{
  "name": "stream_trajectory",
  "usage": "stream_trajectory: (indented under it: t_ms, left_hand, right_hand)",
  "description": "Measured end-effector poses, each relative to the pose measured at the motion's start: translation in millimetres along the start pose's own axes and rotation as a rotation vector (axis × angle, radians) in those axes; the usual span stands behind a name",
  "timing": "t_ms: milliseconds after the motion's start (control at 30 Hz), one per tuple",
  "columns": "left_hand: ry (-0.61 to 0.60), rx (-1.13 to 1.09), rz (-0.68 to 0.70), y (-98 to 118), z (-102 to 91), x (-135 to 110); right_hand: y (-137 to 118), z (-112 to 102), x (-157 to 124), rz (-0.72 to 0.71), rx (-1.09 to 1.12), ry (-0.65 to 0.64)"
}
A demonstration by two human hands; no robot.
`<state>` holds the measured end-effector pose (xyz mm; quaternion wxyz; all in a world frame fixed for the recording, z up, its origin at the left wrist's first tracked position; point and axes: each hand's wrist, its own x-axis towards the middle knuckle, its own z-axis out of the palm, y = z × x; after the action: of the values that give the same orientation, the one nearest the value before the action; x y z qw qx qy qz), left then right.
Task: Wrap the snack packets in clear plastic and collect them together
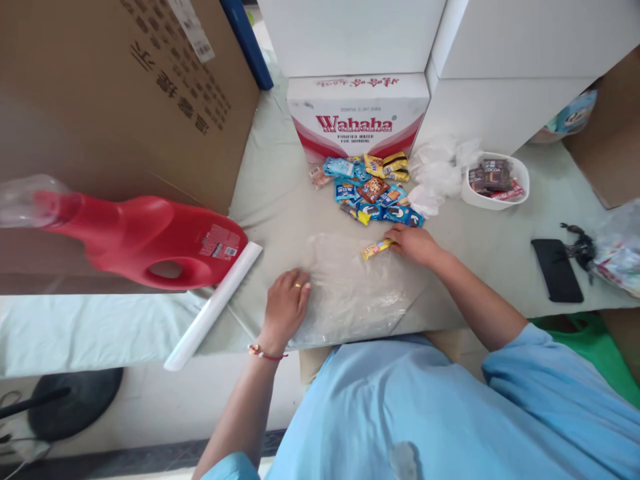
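Observation:
My right hand (414,244) pinches one end of a small yellow snack packet (376,249) above a clear plastic bag (357,293), which lies flat on the cloth-covered table (280,193). My left hand (287,300) rests palm down at the bag's left edge, fingers stretched out and holding nothing. Just beyond the bag is a pile of small wrapped snacks: blue packets (397,214), a brown cookie packet (373,189) and yellow packets (395,162). My right fingertips are partly hidden from above.
A white tub (495,202) of cocoa packets stands right of crumpled white plastic (437,170). Behind the pile is a Wahaha box (357,110). Leftward are a red bottle (165,233) and a white roll (213,310). A black phone (557,270) lies right.

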<state>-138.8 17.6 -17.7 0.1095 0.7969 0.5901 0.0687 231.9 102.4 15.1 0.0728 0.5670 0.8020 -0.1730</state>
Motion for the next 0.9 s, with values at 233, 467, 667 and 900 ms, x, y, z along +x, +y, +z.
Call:
stream_trajectory:
  t_ms: [233,467,667,900]
  left_hand:
    - [0.019,0.060,0.223,11,8.7,25]
    - [0.001,0.025,0.075,32,32.1,11]
    - [0.004,0.032,0.004,42,29.6,0]
    - [0.007,0.017,0.017,40,27.9,0]
  right_hand:
    - [60,-32,-20,-0.136,0.230,0.105]
    - [94,-83,50,0.160,-0.081,0.170]
    - [19,-100,159,-0.024,-0.108,0.242]
    - [-16,-75,234,-0.113,-0.235,0.301]
